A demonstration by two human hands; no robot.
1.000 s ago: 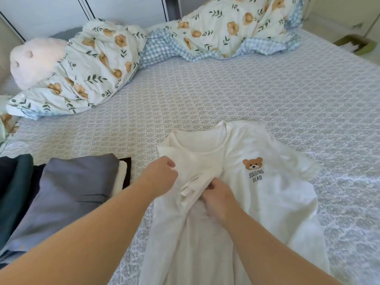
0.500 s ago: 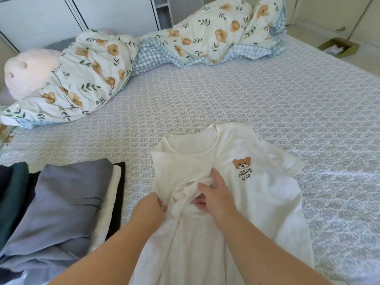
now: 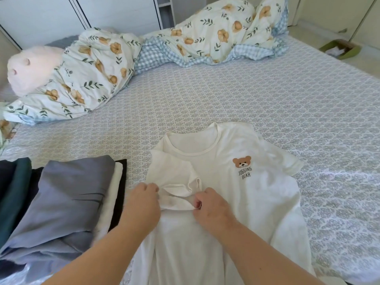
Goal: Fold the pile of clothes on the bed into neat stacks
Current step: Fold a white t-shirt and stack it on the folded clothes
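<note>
Head view: left hand (image 3: 144, 199) and right hand (image 3: 211, 206) pinch T-shirt (image 3: 257, 202) sleeve.

You're looking at a white bear-print T-shirt (image 3: 236, 202), a grey folded garment (image 3: 67, 194), and a blue-patterned bedsheet (image 3: 226, 99).

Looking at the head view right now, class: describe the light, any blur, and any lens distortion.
Head view: soft daylight, no harsh glare; the white T-shirt is bright, near washed out, yet its bear print reads sharply. Both the left hand and right hand are fairly crisp. The grey folded clothes smear at the lower left edge. Wide-angle bending curves the bed and the wardrobe lines.
</note>
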